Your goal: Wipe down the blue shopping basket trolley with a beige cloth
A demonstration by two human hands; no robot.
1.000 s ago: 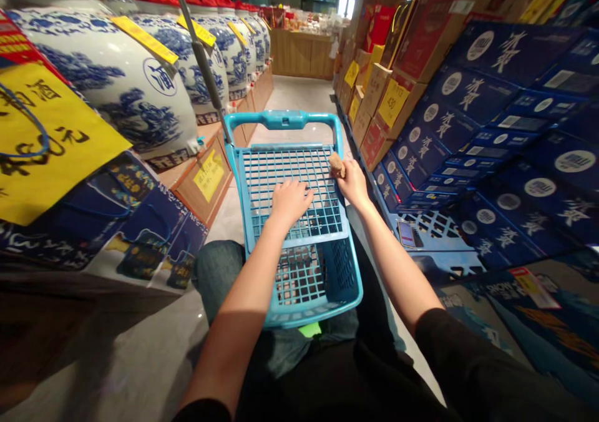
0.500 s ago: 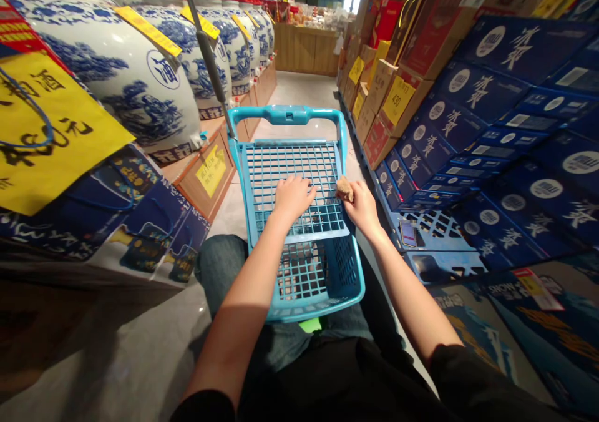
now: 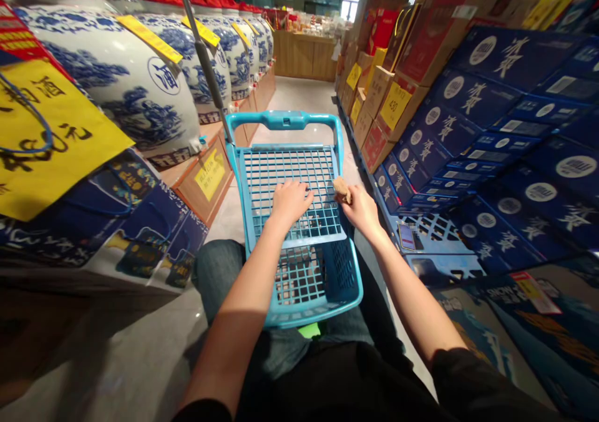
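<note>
Between my legs stands a turquoise shopping cart (image 3: 285,120), with a slatted grid panel above a small lower basket. My left hand (image 3: 291,203) lies palm down on the grid, fingers stretched out and holding nothing. At the panel's right edge, my right hand (image 3: 360,208) is closed around a crumpled tan cloth (image 3: 342,190). Part of the cloth bulges out beyond the fingertips, against the cart's side rail. The rest of it is hidden in the hand.
Large blue-and-white porcelain jars (image 3: 116,78) line the left, beside gift bags with a yellow price sign (image 3: 51,135). Stacked blue cartons (image 3: 468,91) rise on the right, above a blue pallet (image 3: 440,235) with a phone (image 3: 407,237) on it. A wooden counter (image 3: 299,53) stands at the aisle's far end.
My right hand and the cloth have shifted very slightly along the cart's right edge. The left hand stays on the grid. The whole view has tilted a little.
</note>
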